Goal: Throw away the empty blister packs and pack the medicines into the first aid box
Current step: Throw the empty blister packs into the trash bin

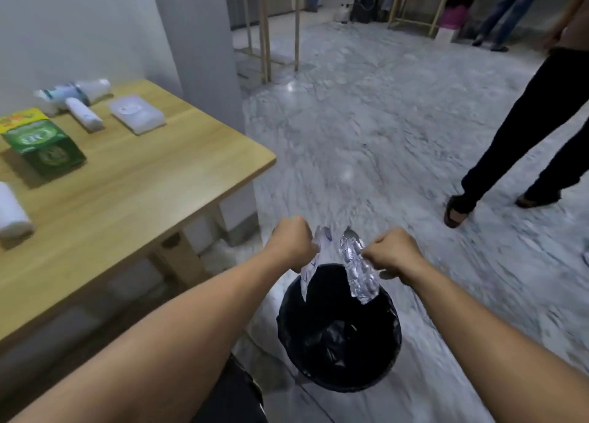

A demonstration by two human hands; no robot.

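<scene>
Both arms reach out over a black bin (395, 333) lined with a black bag on the floor. My left hand (291, 242) is closed on a whitish blister pack (310, 271) that hangs down over the bin's far rim. My right hand (393, 252) pinches a silver foil blister pack (358, 269), also dangling above the bin opening. On the wooden table (143, 183) at the left lie a green medicine box (41, 143), a white tube (84, 115), a white bottle lying on its side (79, 89) and a translucent plastic first aid box (137, 113).
A white roll (12, 214) sits at the table's left edge. A grey pillar (197, 40) rises behind the table. A person in dark trousers (526, 129) stands on the marble floor at the right. Metal-legged furniture and other people stand far back.
</scene>
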